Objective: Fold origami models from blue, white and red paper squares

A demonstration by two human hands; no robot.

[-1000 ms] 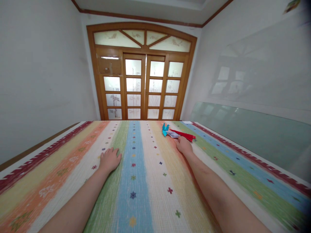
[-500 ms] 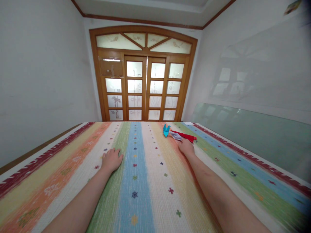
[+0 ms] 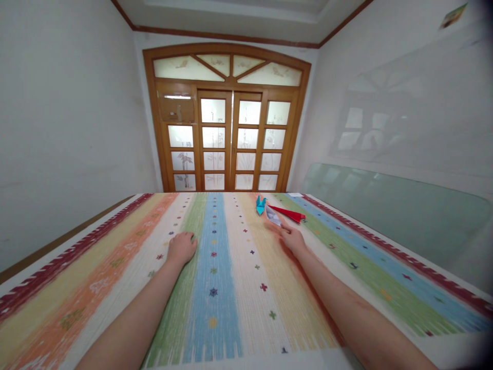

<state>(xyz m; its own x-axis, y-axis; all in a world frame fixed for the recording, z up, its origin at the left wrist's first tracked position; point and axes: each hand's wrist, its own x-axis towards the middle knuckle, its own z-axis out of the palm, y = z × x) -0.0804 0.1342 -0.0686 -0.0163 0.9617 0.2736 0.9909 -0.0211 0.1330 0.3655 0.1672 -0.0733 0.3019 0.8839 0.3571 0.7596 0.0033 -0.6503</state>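
My right hand (image 3: 292, 239) pinches the near end of a white folded paper boat (image 3: 272, 216), whose hollow side shows. Just beyond it stands a blue origami crane (image 3: 261, 206) on the cloth. A long, narrow red paper plane (image 3: 287, 213) lies to the right of the boat, apart from my fingers. On the left, my left hand (image 3: 182, 247) rests palm down on the striped tablecloth (image 3: 213, 267), loosely curved, with nothing in it; its fingertips are partly hidden.
The tablecloth covers the table, with its fringed ends toward me. A pale glass panel (image 3: 385, 203) leans along the right wall. Wooden doors with glass panes (image 3: 214, 136) stand beyond the far edge.
My right hand has drawn slightly back toward me with the paper boat, away from the red plane. My left hand stays on the cloth, its fingers less spread. The view has shifted slightly.
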